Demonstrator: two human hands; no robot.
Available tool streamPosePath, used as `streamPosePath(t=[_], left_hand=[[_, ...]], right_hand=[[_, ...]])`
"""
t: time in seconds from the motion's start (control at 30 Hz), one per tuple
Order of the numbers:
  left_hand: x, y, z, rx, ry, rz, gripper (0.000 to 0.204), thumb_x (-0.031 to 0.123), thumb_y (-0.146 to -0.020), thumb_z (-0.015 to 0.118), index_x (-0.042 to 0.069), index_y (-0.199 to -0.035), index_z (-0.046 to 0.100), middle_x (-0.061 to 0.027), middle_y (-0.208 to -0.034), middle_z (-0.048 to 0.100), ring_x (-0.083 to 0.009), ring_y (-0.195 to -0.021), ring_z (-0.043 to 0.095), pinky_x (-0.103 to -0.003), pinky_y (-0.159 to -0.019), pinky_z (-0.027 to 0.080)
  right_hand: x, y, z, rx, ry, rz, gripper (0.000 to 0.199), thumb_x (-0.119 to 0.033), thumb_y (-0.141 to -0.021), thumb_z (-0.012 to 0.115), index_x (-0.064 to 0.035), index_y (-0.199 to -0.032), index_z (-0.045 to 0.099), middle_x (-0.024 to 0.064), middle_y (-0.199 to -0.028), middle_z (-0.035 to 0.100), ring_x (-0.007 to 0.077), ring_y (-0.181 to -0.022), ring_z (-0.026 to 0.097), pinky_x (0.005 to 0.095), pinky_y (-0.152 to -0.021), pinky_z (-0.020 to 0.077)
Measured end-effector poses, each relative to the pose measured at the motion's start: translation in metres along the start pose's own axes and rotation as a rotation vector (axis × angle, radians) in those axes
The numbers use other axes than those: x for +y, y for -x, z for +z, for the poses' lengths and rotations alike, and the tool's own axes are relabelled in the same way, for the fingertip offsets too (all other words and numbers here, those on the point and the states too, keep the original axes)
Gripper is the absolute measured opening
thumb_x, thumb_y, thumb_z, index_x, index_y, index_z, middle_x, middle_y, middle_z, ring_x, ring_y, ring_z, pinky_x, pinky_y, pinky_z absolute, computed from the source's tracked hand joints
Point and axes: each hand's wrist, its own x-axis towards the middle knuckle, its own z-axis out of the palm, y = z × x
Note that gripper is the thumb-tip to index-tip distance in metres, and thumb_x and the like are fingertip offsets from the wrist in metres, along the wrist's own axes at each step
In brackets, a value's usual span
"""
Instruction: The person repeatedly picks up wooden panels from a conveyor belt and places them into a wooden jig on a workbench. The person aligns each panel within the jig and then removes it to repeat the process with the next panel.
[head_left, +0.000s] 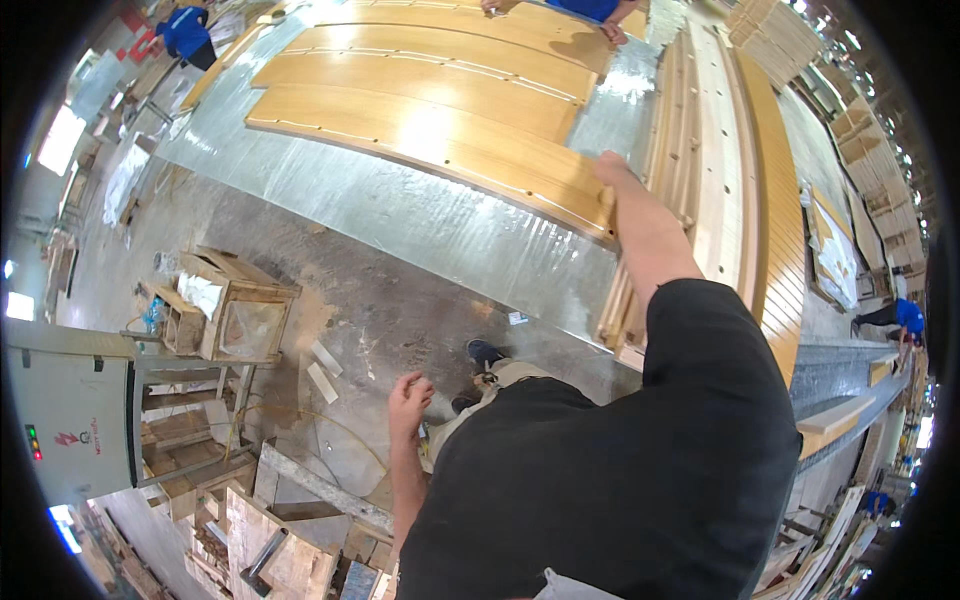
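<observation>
Several long, honey-coloured wooden panels lie side by side on a shiny metal-topped table. The nearest wooden panel (400,128) has a white line and small dark holes along its near edge. My right hand (610,168) grips this panel's right end, near its far corner; its fingertips are partly hidden. Low at my left side, away from the table (340,200), hangs my left hand (410,392), its fingers loosely bent and apart with nothing visible in them. Farther panels (430,70) carry similar white lines.
Long pale timber boards (715,150) with holes are stacked right of the panels. Across the table a blue-shirted person's hand (613,33) rests near a panel end. On my left stand a wooden crate (250,315) and a grey cabinet (75,420). A hammer (262,562) lies on wood.
</observation>
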Motion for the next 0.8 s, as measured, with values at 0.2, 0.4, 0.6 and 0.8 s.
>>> streamPosePath(t=[0.2,0.4,0.6,0.8], left_hand=[[-0.015,-0.023,0.07,-0.311,-0.202,0.046,0.044,0.02,-0.095,0.069,-0.002,-0.132,0.058,-0.011,-0.107,0.072,-0.0172,-0.094,0.068,-0.03,-0.083,0.053],[-0.046,0.002,0.119,-0.62,-0.314,0.136,0.069,0.03,-0.09,0.078,-0.003,-0.143,0.048,-0.019,-0.13,0.063,-0.0242,-0.119,0.062,-0.037,-0.101,0.049],[-0.076,0.041,0.162,-0.503,0.131,0.09,0.076,0.033,-0.091,0.079,0.004,-0.15,0.041,-0.0137,-0.144,0.053,-0.028,-0.131,0.054,-0.045,-0.11,0.044],[-0.111,0.029,0.162,-0.097,1.19,0.127,0.051,0.012,-0.096,0.069,0.012,-0.143,0.049,-0.0078,-0.137,0.059,-0.0274,-0.123,0.06,-0.05,-0.101,0.051]], right_hand=[[0.001,0.037,0.007,-0.13,0.283,-0.349,0.031,-0.017,-0.083,0.064,-0.0009,-0.108,0.075,0.0226,-0.113,0.072,0.0354,-0.106,0.07,0.0465,-0.089,0.0571],[-0.09,0.175,-0.003,-0.492,0.228,-0.518,0.03,-0.021,-0.068,0.084,0.004,-0.083,0.074,0.016,-0.074,0.073,0.0261,-0.065,0.069,0.0391,-0.058,0.0553],[-0.131,0.244,0.027,-0.895,0.122,-0.386,0.033,-0.028,-0.079,0.083,0.0014,-0.093,0.076,0.0116,-0.075,0.071,0.0233,-0.066,0.07,0.0357,-0.055,0.0556],[-0.189,0.351,0.043,-0.917,-0.062,-0.663,0.045,-0.038,-0.084,0.081,0.0031,-0.1,0.075,0.014,-0.087,0.073,0.0199,-0.069,0.072,0.0339,-0.062,0.0614]])
